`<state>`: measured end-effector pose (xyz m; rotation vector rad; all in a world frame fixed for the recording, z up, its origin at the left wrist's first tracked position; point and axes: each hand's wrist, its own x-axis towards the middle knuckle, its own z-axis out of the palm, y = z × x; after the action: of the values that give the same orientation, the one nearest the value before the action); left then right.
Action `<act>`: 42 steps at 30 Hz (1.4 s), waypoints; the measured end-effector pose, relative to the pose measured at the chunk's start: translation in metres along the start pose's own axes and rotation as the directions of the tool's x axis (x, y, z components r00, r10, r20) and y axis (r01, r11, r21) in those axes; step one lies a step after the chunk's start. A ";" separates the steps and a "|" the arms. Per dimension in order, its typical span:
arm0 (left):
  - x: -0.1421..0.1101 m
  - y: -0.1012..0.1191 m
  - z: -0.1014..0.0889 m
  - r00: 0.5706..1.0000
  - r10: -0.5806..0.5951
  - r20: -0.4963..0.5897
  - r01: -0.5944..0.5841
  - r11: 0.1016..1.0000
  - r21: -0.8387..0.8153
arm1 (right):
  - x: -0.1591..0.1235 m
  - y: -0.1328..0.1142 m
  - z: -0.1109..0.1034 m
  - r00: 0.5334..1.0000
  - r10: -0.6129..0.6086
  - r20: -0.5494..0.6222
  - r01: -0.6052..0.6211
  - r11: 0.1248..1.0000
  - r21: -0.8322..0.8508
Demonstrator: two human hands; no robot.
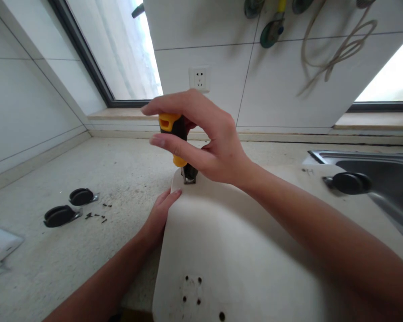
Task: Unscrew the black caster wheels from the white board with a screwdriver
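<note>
Working at the caster [191, 172], the right hand [218, 145] is gripping the screwdriver [179, 129], apparently needing steady alignment, while the left hand [158, 213] is clasping the board [221, 232].

Partly hidden at eleven o'clock, behind the right hand [218, 143]: yellow-and-black screwdriver [177, 129], its tip indistinguishable beside the black caster [190, 171]. Partly concealed at seven o'clock, against the white board [221, 232]: fingers of the left hand [159, 212]. Cut off by the frame: board at six, forearms at four and seven, sink [394, 201] at three, white plastic item [0, 243] at eight, valve fittings [254, 6] at one. Too small for detail, at eight: screws [96, 215].
</note>
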<state>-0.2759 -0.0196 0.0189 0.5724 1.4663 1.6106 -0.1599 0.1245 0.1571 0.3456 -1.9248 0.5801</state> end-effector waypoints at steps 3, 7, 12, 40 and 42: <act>-0.003 0.004 0.002 0.999 -0.010 -0.045 0.011 1.000 0.022 | 0.005 -0.005 -0.006 0.993 0.000 0.117 -0.005 0.999 0.042; -0.005 0.006 0.004 0.996 -0.024 -0.082 0.026 0.999 0.027 | 0.007 -0.015 -0.009 0.985 0.054 0.165 -0.031 0.990 -0.140; 0.001 -0.002 -0.001 1.000 -0.022 -0.015 0.021 1.000 -0.011 | 0.007 -0.017 -0.011 0.991 0.081 0.108 -0.058 0.978 -0.199; 0.007 -0.008 -0.001 0.998 0.051 0.034 -0.047 0.991 -0.127 | 0.002 -0.036 0.008 0.989 0.148 0.028 -0.142 0.979 -0.148; 0.007 -0.008 -0.001 0.998 0.055 0.041 -0.049 0.991 -0.123 | -0.001 -0.036 0.009 0.987 0.150 -0.063 -0.159 0.973 -0.170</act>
<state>-0.2781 -0.0147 0.0093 0.5774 1.3204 1.7041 -0.1491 0.0889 0.1614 0.0693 -1.9488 0.5114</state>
